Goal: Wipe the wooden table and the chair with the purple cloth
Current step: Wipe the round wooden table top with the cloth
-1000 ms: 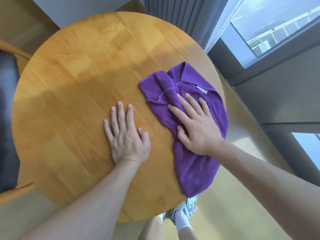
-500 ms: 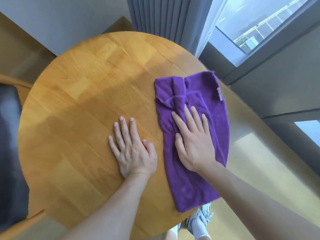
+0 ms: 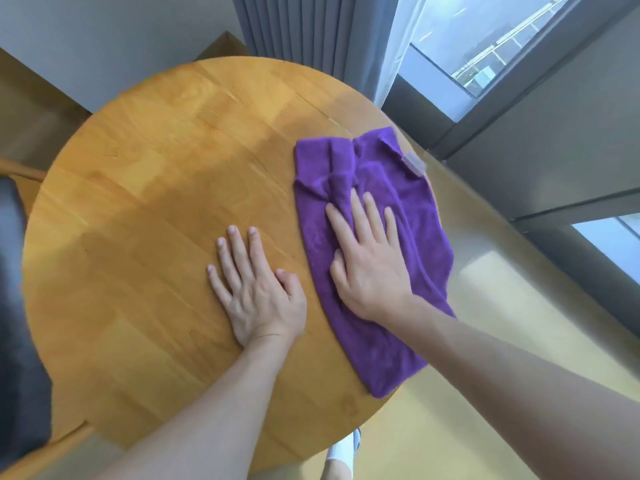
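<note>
Right hand [image 3: 367, 268] fingers [image 3: 369, 216] splayed flat on the purple cloth [image 3: 374, 344] at the counter [image 3: 156, 209] right edge; left hand [image 3: 256, 289] flat on bare wood. Cloth is soft, light, bunches readily — press mid-cloth with the palm, not the overhanging corner

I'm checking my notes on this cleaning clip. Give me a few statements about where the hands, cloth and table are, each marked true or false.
1. The right hand lies flat on the purple cloth. True.
2. The left hand grips the cloth. False: it rests flat on the bare wooden table.
3. The table is square. False: it is round.
4. Part of the cloth hangs past the table's edge. True.
</note>
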